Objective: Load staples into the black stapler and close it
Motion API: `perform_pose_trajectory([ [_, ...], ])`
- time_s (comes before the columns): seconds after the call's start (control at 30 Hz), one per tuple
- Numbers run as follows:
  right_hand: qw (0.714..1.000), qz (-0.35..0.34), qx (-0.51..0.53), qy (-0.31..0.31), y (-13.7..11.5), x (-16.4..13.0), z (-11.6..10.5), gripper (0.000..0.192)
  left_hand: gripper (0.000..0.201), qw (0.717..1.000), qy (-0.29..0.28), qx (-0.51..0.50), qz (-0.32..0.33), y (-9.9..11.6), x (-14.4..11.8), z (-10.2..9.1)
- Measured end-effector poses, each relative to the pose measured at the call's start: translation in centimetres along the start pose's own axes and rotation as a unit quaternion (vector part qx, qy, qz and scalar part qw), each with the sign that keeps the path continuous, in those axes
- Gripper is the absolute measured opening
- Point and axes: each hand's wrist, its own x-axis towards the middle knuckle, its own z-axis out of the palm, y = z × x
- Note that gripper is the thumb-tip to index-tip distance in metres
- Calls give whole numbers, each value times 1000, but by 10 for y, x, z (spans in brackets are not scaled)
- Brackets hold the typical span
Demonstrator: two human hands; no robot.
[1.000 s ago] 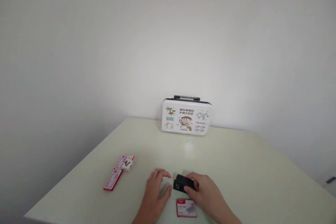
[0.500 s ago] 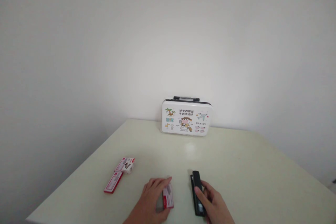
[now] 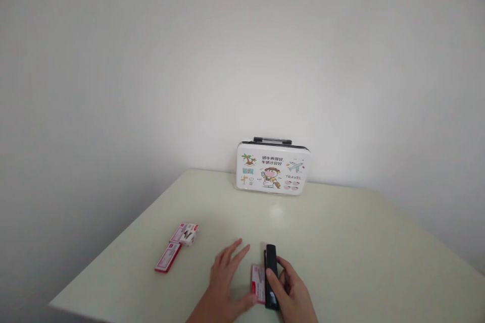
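A black stapler (image 3: 271, 277) is gripped between the thumb and fingers of my right hand (image 3: 291, 290), its length pointing away from me. Right along its left side lies a small red-and-white flat box (image 3: 258, 282), partly covered by the stapler. My left hand (image 3: 223, 285) is open to the left of that box, fingers spread and pointing forward. Its thumb reaches the box's near end; whether it touches cannot be made out. The left fingertips are apart from the box.
On the left of the pale table (image 3: 333, 232) lie two flat red-and-white boxes (image 3: 167, 257) end to end, with a small white box (image 3: 189, 235) against the farther one. A white cartoon-printed case (image 3: 273, 169) with a black handle stands at the back by the wall.
My left hand has let go of the flat box, which is now farther right. My right hand has brought the stapler left, up against it. The view has shifted slightly.
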Motion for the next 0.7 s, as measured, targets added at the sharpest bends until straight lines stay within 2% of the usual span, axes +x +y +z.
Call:
perform_pose_trajectory([
  [0.03,1000,1,-2,0,0,-1,0,71,63,996,73,38,-40,-12,-5,-10],
  [0.07,1000,4,-4,-1,0,-1,0,71,49,979,156,82,-98,-24,-10,-22],
  [0.1,1000,7,-5,-2,0,-2,0,70,43,949,230,132,-171,-38,-17,-33],
  [0.13,1000,10,-6,-4,0,-2,0,70,44,906,286,178,-257,-50,-24,-44],
  [0.17,1000,12,-5,-4,1,-3,1,70,49,868,317,213,-319,-61,-32,-54],
  [0.2,1000,14,-3,-2,1,-3,2,70,52,852,318,233,-345,-69,-39,-61],
  [0.23,1000,15,1,2,2,-4,3,71,54,849,304,247,-354,-75,-45,-65],
  [0.33,999,22,17,21,4,-5,8,73,55,901,196,253,-291,-72,-54,-61],
  [0.43,999,25,29,27,3,-6,10,72,65,947,71,215,-230,-52,-50,-48],
  [0.53,999,27,29,13,0,-6,7,72,80,973,-32,130,-186,-31,-42,-42],
  [0.6,999,23,27,1,-3,-6,4,70,76,982,-71,78,-155,-20,-33,-43],
  [0.7,1000,10,21,8,-4,-5,3,66,63,991,-75,37,-107,-3,-17,-47],
])
